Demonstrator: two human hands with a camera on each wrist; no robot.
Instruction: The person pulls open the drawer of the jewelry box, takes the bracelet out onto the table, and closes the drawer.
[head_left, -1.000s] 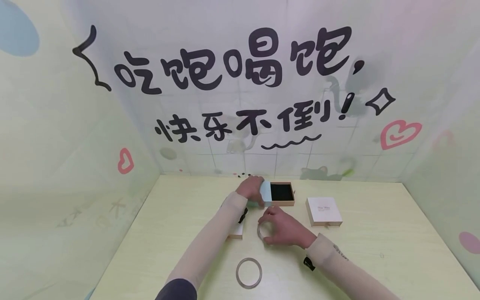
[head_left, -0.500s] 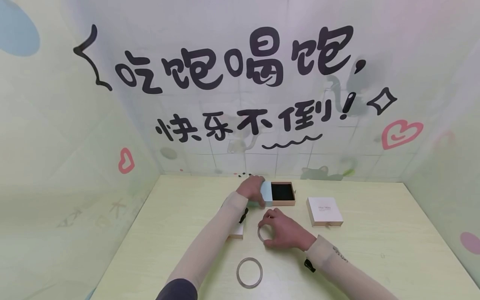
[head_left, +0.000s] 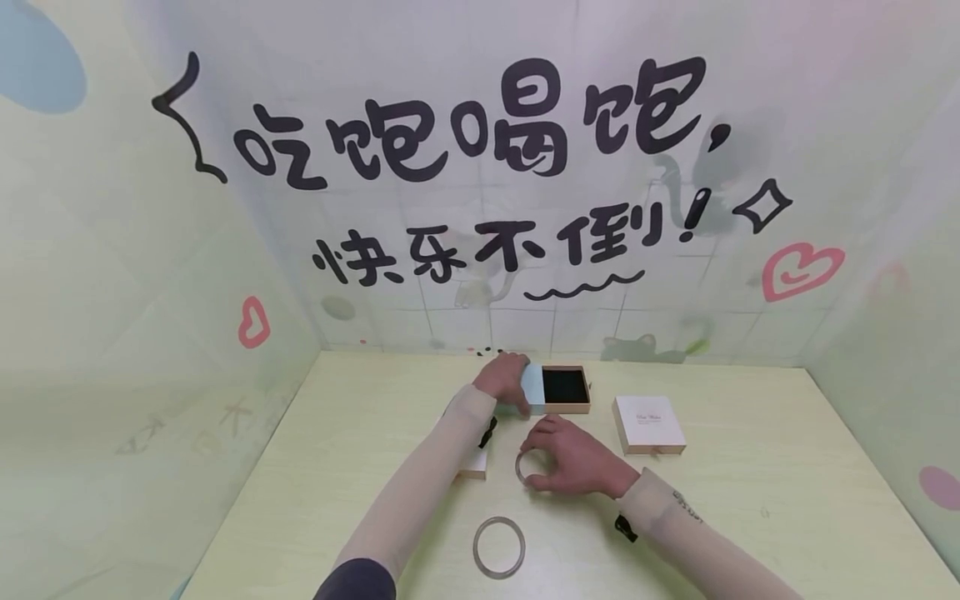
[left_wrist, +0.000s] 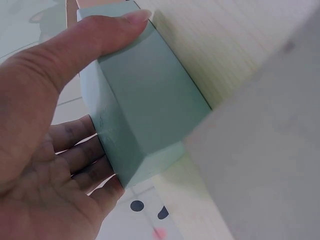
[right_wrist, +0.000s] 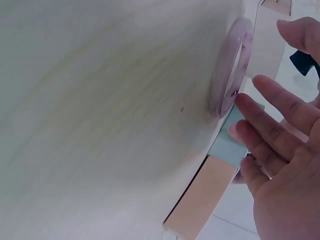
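At the back of the table, my left hand (head_left: 504, 379) grips a light blue box sleeve (left_wrist: 150, 95), the thumb across one side and the fingers along another. From the sleeve's right end sticks out a drawer (head_left: 565, 386) with black lining. My right hand (head_left: 573, 458) is over a pale translucent bangle (right_wrist: 222, 75) lying on the table in front of that box. In the right wrist view its fingers are loosely extended, a fingertip right at the bangle's edge, the thumb apart from it. A second bangle (head_left: 498, 573) lies nearer the front.
To the right stands a closed white box (head_left: 648, 423) with pink lettering. Another white box (head_left: 474, 468) is partly hidden beneath my left forearm. A printed curtain (head_left: 480, 325) closes off the table's back edge.
The right hand has eased very slightly right while the bangle beneath it stays in about the same place. The left hand and the blue box hold their position.
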